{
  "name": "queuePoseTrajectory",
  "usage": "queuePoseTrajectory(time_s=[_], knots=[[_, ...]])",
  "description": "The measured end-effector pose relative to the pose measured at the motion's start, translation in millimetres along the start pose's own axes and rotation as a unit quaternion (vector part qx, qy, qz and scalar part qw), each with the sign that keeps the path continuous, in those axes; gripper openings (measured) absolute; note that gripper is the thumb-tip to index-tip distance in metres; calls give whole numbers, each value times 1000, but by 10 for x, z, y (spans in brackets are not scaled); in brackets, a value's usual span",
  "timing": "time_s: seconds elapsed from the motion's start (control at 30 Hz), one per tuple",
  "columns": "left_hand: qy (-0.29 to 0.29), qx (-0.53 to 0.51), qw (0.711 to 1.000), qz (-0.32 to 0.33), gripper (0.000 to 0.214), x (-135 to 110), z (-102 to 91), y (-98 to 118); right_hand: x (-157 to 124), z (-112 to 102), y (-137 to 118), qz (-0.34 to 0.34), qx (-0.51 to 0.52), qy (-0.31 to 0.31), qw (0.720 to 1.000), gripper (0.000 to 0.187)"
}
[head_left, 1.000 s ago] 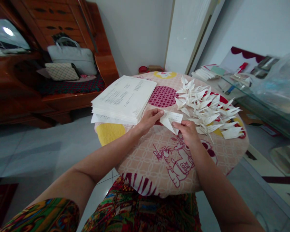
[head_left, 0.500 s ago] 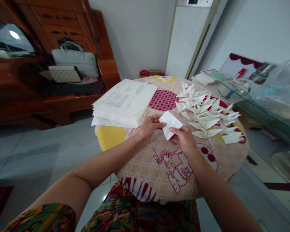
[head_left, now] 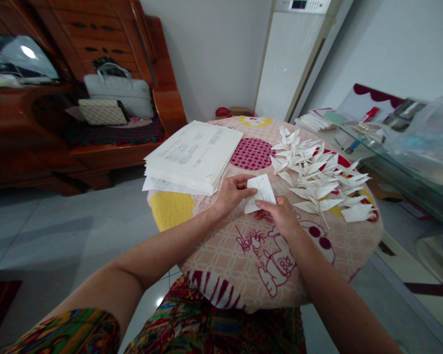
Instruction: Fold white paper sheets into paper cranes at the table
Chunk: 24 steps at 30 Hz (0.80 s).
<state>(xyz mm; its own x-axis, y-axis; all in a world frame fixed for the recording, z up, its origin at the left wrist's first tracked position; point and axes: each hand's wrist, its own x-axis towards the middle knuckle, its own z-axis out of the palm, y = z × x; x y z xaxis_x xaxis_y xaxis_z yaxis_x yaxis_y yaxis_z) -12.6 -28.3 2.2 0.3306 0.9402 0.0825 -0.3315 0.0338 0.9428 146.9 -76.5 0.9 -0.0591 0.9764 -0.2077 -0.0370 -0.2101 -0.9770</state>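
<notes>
Both of my hands pinch a small folded piece of white printed paper just above the round table. My left hand grips its left edge with thumb and fingers. Fingers of my right hand close over its lower right corner. A heap of several folded white paper cranes lies to the right of the paper. A thick stack of printed sheets sits at the table's left rear, close to my left hand.
The table wears a peach cloth with coloured circles and a red cartoon drawing. A wooden bench with bags stands at the left rear. A white standing unit is behind. A glass-topped table with clutter lies to the right.
The folded paper has been turned and refolded from a wide pointed shape into a narrower upright piece. Both hands have shifted slightly toward each other, staying on the paper.
</notes>
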Motion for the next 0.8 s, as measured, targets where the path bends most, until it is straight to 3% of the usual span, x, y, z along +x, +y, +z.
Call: queuePoseTrajectory(time_s=[0.2, 0.43, 0.63, 0.8], knots=[[-6, 48, 999, -2, 47, -5, -43, 5, 33, -37, 12, -18, 15, 9, 1000, 33], [-52, 186, 981, -1, 48, 18, -119, 30, 34, -109, -39, -30, 47, 32, 998, 27], [-119, 337, 934, -25, 58, 154, -198, 31, 20, -137, -13, 44, -112, 36, 992, 23], [-177, 423, 889, 7, 57, 302, -205, -5, 26, -137, -3, 19, -322, 60, 945, 26]])
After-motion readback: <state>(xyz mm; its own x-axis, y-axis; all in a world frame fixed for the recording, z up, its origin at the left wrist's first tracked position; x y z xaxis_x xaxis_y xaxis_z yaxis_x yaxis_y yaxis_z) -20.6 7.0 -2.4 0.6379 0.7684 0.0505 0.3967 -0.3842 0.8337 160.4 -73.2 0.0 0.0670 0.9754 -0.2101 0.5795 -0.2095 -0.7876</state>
